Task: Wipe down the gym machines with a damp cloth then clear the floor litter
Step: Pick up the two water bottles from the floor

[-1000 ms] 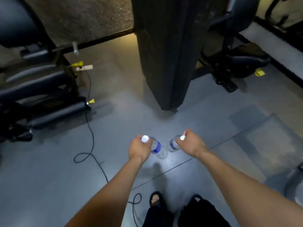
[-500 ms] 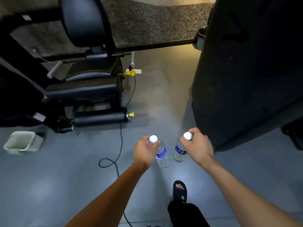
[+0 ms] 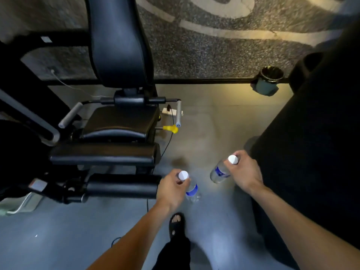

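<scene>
**Head view: a bottle in each hand, by the seat**

Head view looks down past my arms to the grey floor. My left hand grips the left bottle at the neck, fingers curled round it just under the white cap, so the clear body with its blue label hangs down and tilts a little to the right. My right hand holds the right bottle the same way, at the neck below its white cap, with the body slanting down to the left. Both bottles are off the floor and near each other, not touching.

Left of the hands stands a black padded machine with a tall backrest, a seat and a roller pad low at the front. A yellow knob sticks out on its right side, and a thin black cable runs down beside it. Against the far wall sits a small bin; it seems to be lined with a dark bag, though the light there is poor. A dark bulky mass fills the right side. Between my arms I see one foot in a black sandal.
</scene>
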